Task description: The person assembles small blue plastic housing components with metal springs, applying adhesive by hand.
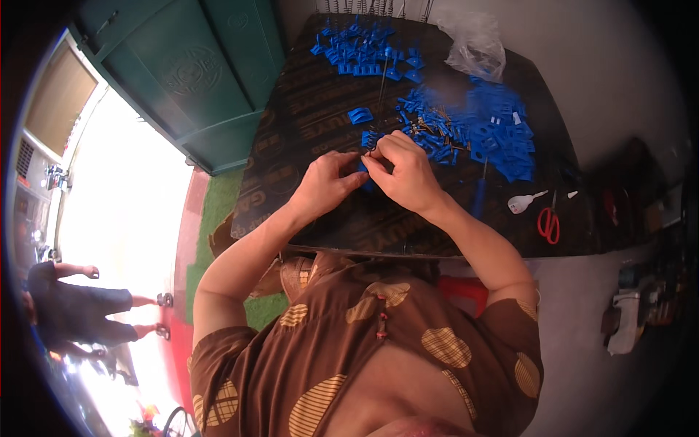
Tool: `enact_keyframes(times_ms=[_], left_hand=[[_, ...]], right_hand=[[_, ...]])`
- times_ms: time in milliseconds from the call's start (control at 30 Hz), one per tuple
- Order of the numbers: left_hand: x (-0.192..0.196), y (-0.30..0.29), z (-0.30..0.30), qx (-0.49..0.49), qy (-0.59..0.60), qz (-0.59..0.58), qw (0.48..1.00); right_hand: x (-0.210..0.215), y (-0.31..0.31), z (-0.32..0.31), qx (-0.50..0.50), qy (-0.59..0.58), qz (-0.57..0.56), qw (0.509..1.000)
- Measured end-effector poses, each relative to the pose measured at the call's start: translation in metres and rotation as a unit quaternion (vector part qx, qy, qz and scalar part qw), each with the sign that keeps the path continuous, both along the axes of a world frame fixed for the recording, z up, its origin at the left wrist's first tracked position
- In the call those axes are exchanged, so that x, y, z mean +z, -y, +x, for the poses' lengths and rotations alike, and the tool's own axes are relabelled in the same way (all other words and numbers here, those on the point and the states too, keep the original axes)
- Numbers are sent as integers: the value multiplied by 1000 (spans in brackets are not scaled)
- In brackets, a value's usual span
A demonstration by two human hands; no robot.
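Observation:
My left hand (pixel 328 178) and my right hand (pixel 402 171) meet over the dark table, fingertips pinched close together. Between and just beyond them is a small blue plastic part with a dark spring-like coil (pixel 370 140); my fingers hide much of it. A bit of blue also shows below the fingertips. Past the hands, a thin metal rod (pixel 382 89) stretches toward the far side. A loose blue plastic piece (pixel 360 115) lies a little beyond my fingers. To the right of it spreads a pile of small blue parts and brass-coloured screws (pixel 437 127).
Blue square plates (pixel 502 135) are heaped at the right, below a clear plastic bag (pixel 473 44). More blue pieces (pixel 357 51) stand at the far edge. Red-handled scissors (pixel 549 224), a white small bottle (pixel 523 202) and a blue-handled screwdriver (pixel 479 197) lie nearer right. A person stands outside at left.

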State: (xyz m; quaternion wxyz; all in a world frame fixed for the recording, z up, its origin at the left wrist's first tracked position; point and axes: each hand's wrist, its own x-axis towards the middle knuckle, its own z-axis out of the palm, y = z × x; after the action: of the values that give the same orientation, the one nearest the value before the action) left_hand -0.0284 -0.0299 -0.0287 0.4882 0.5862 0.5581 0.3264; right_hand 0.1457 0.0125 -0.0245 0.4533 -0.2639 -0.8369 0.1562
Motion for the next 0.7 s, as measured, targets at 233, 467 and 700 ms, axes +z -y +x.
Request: enact_keyframes(times_ms=[233,467,700], left_hand=[[-28,-12,-19,68,-266,295,915],[-34,-17,-14,101,-362,319,870],[-39,-18,-10,97,-360,324,869]], right_hand=[[-25,-16,-25,-17,26,12,999],[-31,-21,-34,-30,33,24,999],[-30,-21,-34,-21,25,31,999]])
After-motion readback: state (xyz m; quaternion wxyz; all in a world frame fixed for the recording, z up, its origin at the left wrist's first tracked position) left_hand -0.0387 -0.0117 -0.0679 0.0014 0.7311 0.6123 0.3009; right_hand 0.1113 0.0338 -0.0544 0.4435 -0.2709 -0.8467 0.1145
